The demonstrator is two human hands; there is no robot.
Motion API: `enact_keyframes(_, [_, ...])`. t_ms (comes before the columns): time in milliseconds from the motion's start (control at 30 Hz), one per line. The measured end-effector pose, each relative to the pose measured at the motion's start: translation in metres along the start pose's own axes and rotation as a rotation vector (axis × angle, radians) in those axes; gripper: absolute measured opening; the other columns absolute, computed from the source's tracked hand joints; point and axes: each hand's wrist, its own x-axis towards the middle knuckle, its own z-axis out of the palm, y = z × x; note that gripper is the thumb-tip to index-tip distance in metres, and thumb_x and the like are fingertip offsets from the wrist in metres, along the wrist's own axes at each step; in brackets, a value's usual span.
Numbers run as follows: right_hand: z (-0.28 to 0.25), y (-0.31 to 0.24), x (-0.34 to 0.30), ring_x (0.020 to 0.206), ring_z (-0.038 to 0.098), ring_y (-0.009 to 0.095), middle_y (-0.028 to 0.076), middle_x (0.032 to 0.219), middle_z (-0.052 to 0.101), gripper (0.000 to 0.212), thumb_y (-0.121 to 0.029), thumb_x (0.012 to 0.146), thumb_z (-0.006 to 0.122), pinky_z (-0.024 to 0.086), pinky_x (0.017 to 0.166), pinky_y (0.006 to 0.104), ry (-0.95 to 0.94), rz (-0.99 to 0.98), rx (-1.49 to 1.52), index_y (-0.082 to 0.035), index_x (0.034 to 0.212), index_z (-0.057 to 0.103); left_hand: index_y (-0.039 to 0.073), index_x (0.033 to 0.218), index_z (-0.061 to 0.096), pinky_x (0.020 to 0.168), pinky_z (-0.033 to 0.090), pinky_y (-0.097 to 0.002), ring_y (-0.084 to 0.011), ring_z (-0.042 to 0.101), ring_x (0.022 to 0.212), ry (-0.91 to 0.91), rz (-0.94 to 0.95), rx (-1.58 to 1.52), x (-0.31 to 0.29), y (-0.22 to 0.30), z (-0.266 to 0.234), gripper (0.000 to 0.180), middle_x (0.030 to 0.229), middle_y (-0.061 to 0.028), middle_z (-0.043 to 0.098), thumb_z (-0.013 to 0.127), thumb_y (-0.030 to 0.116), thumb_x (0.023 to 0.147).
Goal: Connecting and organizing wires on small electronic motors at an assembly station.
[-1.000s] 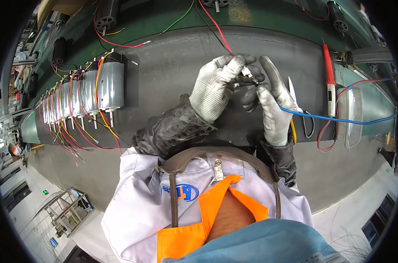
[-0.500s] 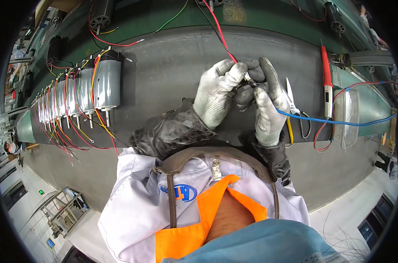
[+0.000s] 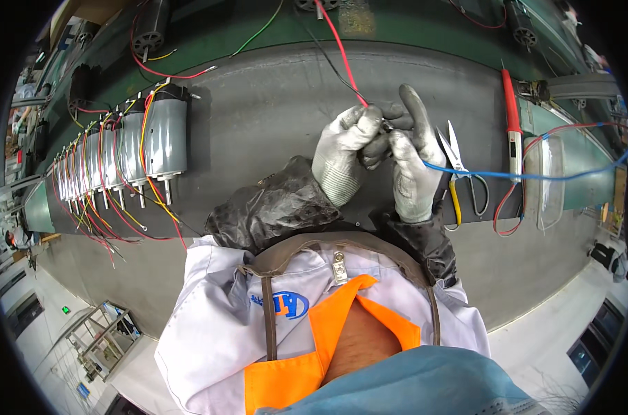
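Note:
Both my hands wear grey-white gloves with dark fingertips and meet above the bench mat. My left hand point(image 3: 343, 149) pinches the end of a red wire point(image 3: 341, 52), which comes down from the far side with a black wire point(image 3: 328, 61) beside it. My right hand point(image 3: 414, 166) is closed close to the left fingertips, its index finger raised. Out of its grip a blue wire point(image 3: 528, 178) runs to the right edge. A small dark piece shows between the fingertips; its kind cannot be made out. Just right of my right hand lie scissors point(image 3: 456, 166), blades apart.
Several silver motors point(image 3: 167, 131) with coloured leads stand in a row at the left. Dark motors point(image 3: 151, 31) sit along the green far strip. At the right lie a red-and-white pen-shaped tool point(image 3: 512, 104) with a cable and a clear tray point(image 3: 553, 183).
My hands have drawn slightly closer together and shifted a little left. The small joint at the fingertips is more covered now. The blue wire's far end sits higher.

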Motion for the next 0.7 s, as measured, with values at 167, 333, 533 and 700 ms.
enact_keyframes(167, [-0.05,-0.039,0.019,0.084,0.07,0.018,0.014,0.126,0.064,0.064,-0.017,0.091,0.066,0.051,0.094,0.0384,-0.366,-0.021,-0.781,0.002,0.148,0.043,-0.003,0.123,0.06,0.077,0.051,-0.0296,-0.0198,0.065,0.092,0.169,0.066,-0.023,0.0,0.005,0.007,0.037,0.113,-0.0144,0.068,0.057,0.027,0.103])
enact_keyframes(333, [-0.184,-0.059,0.036,0.097,0.067,0.034,0.021,0.112,0.068,0.057,-0.012,0.087,0.072,0.053,0.088,0.0379,0.396,-0.199,-1.755,-0.007,0.141,0.054,-0.003,0.13,0.058,0.103,0.047,-0.0437,-0.0328,0.057,0.126,0.192,0.116,-0.008,0.006,0.013,-0.009,0.041,0.133,-0.0196,0.06,0.054,0.029,0.104])
enact_keyframes(533, [-0.246,-0.038,0.059,0.098,0.069,0.024,0.015,0.12,0.068,0.048,-0.01,0.093,0.068,0.055,0.085,0.0318,0.269,-0.017,-1.212,0.0,0.138,0.056,-0.003,0.129,0.058,0.103,0.045,-0.0427,-0.0283,0.058,0.124,0.102,0.081,-0.041,0.0,0.012,-0.01,0.038,0.134,-0.0182,0.06,0.054,0.025,0.103])
enact_keyframes(700, [-0.147,-0.046,0.105,0.102,0.067,0.017,0.01,0.125,0.066,0.047,-0.008,0.093,0.069,0.057,0.082,0.0275,-0.008,0.043,-0.632,0.004,0.136,0.057,-0.003,0.133,0.056,0.108,0.042,-0.0474,-0.0356,0.055,0.128,0.135,0.126,0.06,-0.001,0.013,-0.009,0.046,0.138,-0.0204,0.057,0.054,0.031,0.102])
